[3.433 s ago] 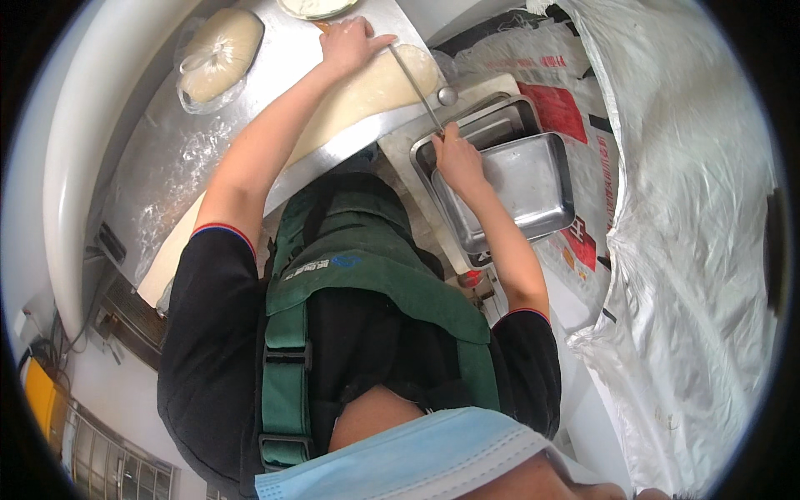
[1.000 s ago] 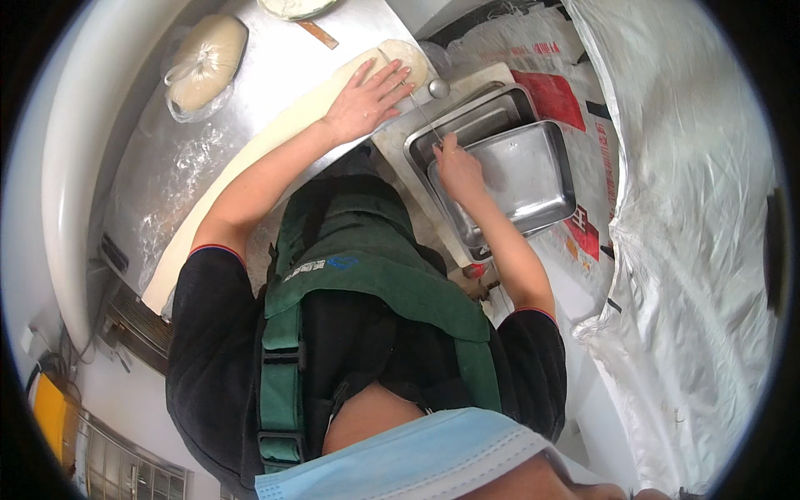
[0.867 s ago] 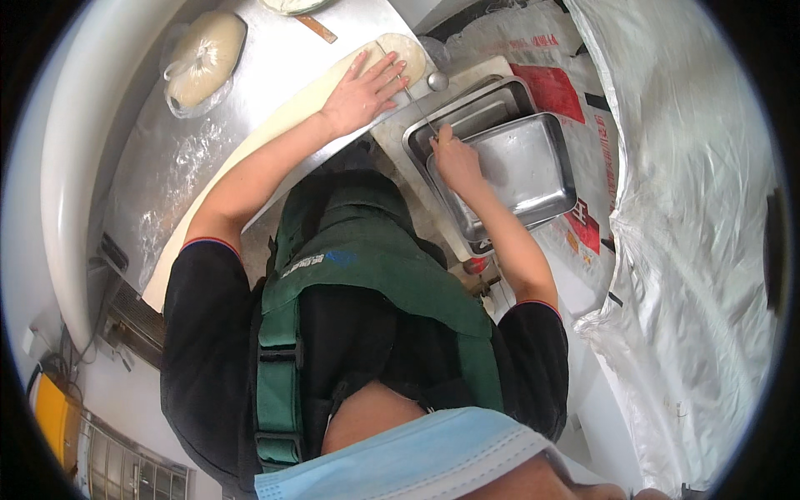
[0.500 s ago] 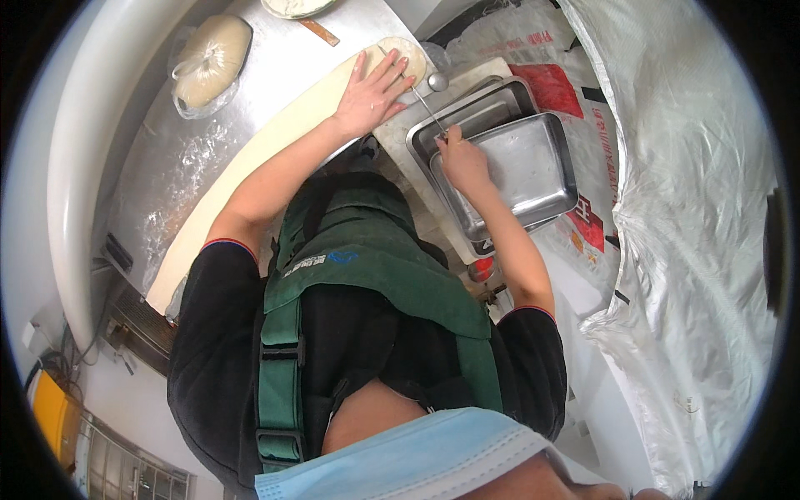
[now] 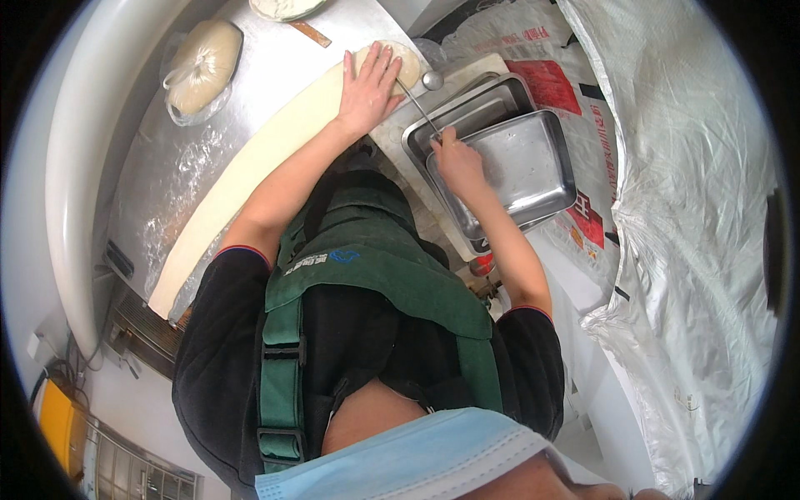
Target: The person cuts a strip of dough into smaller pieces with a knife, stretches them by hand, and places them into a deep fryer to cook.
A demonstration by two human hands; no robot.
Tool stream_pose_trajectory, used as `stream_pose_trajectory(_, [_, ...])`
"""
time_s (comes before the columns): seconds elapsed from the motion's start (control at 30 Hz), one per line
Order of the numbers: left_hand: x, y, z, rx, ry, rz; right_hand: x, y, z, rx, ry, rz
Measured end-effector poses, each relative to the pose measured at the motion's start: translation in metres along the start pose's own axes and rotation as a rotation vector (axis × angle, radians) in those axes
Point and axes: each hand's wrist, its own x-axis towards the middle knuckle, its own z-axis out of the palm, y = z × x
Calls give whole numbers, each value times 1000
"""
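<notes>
My left hand [image 5: 365, 96] lies with fingers stretched out over the end of a long pale strip of dough [image 5: 267, 167] on the steel table, across a thin metal blade or rod [image 5: 418, 106]. My right hand [image 5: 458, 167] grips the near end of that tool above two stacked steel trays [image 5: 533, 162]. A flat orange-brown strip [image 5: 310, 33] lies beyond my left hand. A bagged lump of dough [image 5: 206, 62] sits to the left, and a bowl with something pale [image 5: 283, 8] is at the far edge.
The steel table [image 5: 162, 158] carries smears of flour. A small round metal object [image 5: 432, 80] is near its right corner. The trays rest on a pale board [image 5: 400, 133]. A large silvery cover [image 5: 683, 250] and printed sacks [image 5: 542, 50] line the right; a white curved pipe-like form [image 5: 83, 167] borders the left.
My left hand, earlier curled at the tool's far end beside the orange-brown strip, has moved down and spread over the dough. It has shifted slightly left lately. My right hand keeps its grip.
</notes>
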Motion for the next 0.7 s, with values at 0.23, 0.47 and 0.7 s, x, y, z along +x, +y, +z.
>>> stream_pose_trajectory(0.23, [11, -15, 4, 27, 36, -64, 27, -10, -3, 35, 46, -34])
stream_pose_trajectory(0.47, [-15, -7, -22, -180, -3, 4, 24, -7, -6, 15, 31, -29])
stream_pose_trajectory(0.7, [-17, -8, -19, -108, -54, 75, 17, 0, 5, 8, 73, -40])
